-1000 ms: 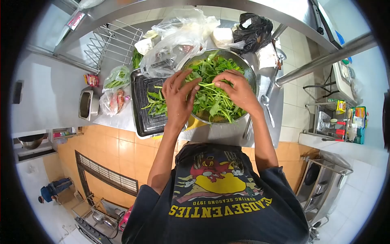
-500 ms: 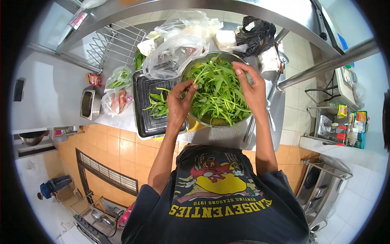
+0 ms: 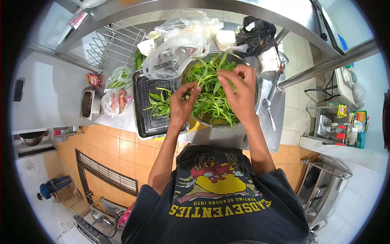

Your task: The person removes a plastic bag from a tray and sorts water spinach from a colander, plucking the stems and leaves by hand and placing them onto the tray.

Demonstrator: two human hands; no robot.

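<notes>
Centrally, one round, silver metal mesh colander [image 3: 208, 120], on a grey steel tabletop [image 3: 227, 134], heaped with loose green leafy stems [image 3: 221, 103].

Item: left hand [image 3: 185, 101], bare, at the colander's left rim; grip closed thumb to finger, pinching one end of a pale-green leafy stem [image 3: 208, 76].

Item: right hand [image 3: 241, 89], bare, over the colander's right half; grip pinching the same stem farther along, between thumb and fingertip. The stem lies above the heap, spanning both hands.

Item: black rectangular tray [image 3: 147, 128] with ridged floor, just left of the colander; contains a smaller bunch of green leafy stems [image 3: 160, 103].

Item: crumpled clear plastic bag [image 3: 176, 57], beyond the colander to the left, partly over the tray's far end.

Item: white wrapped block [image 3: 225, 40], beyond the colander, beside a crumpled black plastic bag [image 3: 258, 36].

Item: silver metal spoon [image 3: 268, 112], right of the colander.

Item: open steel rectangular container [image 3: 89, 103], well left of the colander, past two knotted clear bags, one holding green vegetables [image 3: 118, 79], the other something reddish [image 3: 118, 101].
</notes>
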